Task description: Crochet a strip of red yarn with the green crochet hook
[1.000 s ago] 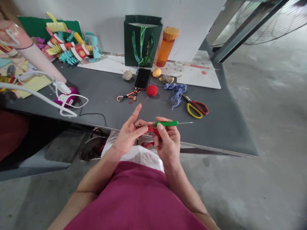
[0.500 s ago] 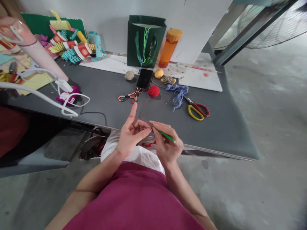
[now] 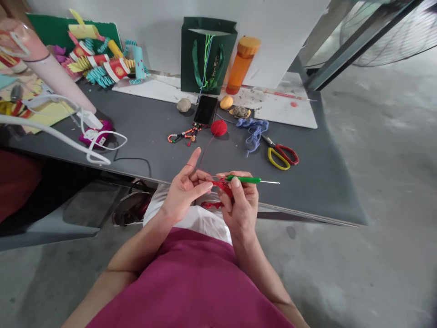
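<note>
My right hand [image 3: 241, 200] is closed around a crochet hook [image 3: 251, 180] with a green handle; a thin metal end sticks out to the right. Between my hands is a small piece of red crochet work [image 3: 224, 186], touched by the fingers of both. My left hand [image 3: 186, 189] pinches its left end between thumb and fingers, index finger raised with red yarn around it. From there the strand runs up to a red yarn ball [image 3: 219, 128] on the desk. More red crochet work [image 3: 211, 205] hangs below, above my lap.
On the grey desk [image 3: 317, 182] lie scissors [image 3: 282, 156], tangled blue yarn [image 3: 253, 132], a phone [image 3: 205, 110] with a beaded strap, and small yarn balls. A dark green paper bag [image 3: 208, 54] and an orange bottle [image 3: 242, 66] stand behind. White cables [image 3: 58, 132] cross the left.
The crochet hook has turned in my right hand from slanting down-right to nearly level, its metal end now showing at right. More of the red crochet work shows between my hands.
</note>
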Action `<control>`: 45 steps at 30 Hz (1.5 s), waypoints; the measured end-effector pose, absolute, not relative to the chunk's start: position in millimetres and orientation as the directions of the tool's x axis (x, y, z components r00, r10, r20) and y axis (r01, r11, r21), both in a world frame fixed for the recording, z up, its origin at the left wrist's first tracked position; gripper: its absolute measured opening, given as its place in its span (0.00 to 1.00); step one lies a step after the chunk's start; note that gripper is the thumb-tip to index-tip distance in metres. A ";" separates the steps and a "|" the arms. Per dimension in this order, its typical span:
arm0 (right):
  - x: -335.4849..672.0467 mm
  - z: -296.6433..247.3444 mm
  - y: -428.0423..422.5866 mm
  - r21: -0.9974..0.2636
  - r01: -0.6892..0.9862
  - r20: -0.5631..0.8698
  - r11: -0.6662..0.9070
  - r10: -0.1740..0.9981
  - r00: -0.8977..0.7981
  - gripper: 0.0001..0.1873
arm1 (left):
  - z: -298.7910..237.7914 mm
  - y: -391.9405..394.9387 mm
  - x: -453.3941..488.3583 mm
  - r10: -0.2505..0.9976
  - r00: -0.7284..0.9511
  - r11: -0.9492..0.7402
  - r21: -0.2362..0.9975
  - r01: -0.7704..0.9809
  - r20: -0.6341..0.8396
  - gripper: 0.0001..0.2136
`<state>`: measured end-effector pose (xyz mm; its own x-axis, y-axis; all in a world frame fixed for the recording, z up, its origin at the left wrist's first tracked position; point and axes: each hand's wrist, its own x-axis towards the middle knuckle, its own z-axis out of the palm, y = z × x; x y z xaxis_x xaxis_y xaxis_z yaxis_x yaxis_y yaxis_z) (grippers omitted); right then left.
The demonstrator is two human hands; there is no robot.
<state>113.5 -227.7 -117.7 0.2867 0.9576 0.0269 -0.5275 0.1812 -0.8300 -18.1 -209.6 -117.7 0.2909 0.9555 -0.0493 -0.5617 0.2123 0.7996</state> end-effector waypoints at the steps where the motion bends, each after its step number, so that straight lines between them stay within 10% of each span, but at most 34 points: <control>1: 113.9 -116.5 -228.1 -0.835 -0.522 0.024 0.175 0.959 0.283 0.13 | -117.4 -209.6 -18.1 0.956 0.289 0.211 0.803 -0.558 -0.050 0.50; 45: 129.5 -112.7 -228.8 -0.939 -0.231 0.210 0.257 0.955 0.209 0.17 | -115.1 -208.7 -33.9 0.974 0.226 0.108 0.904 -0.414 -0.013 0.31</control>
